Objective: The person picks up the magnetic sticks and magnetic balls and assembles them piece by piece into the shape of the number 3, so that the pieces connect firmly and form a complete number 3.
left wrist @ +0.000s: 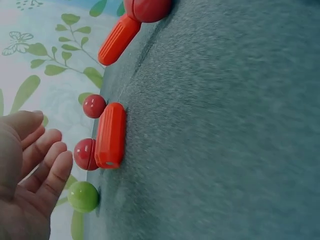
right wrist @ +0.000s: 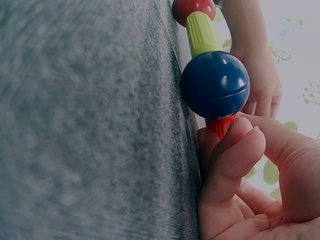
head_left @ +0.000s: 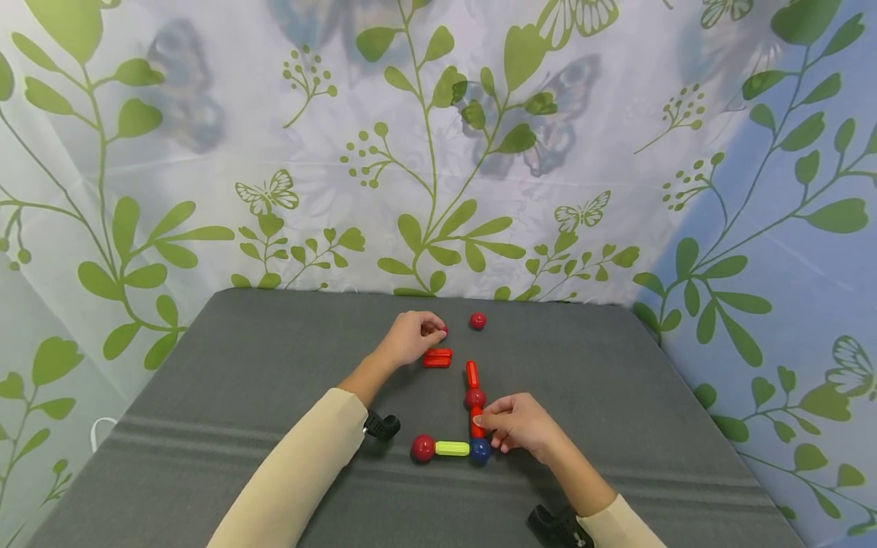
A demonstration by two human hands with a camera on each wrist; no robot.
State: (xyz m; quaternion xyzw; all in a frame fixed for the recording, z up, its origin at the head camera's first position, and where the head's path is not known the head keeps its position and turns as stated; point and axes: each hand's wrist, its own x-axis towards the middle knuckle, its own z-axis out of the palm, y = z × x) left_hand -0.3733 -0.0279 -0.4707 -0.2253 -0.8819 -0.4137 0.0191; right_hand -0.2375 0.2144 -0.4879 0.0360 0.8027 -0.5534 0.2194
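My right hand (head_left: 524,425) pinches a red rod (head_left: 477,423) between thumb and fingers. This rod joins a blue ball (head_left: 480,452) to a red ball (head_left: 475,398), from which another red rod (head_left: 472,373) extends. On the blue ball's other side, a yellow-green rod (head_left: 452,449) leads to a second red ball (head_left: 423,447). Farther back, my left hand (head_left: 409,338) hovers beside a loose red ball (left wrist: 85,154), fingers loosely bent and apart from it. A green ball (left wrist: 83,197) shows in the left wrist view; in the head view it cannot be seen.
Two loose red rods (head_left: 437,358) lie side by side just in front of the left hand. Another red ball (head_left: 478,320) sits near the back of the grey table (head_left: 288,335). A leaf-patterned curtain (head_left: 308,152) hangs behind the table.
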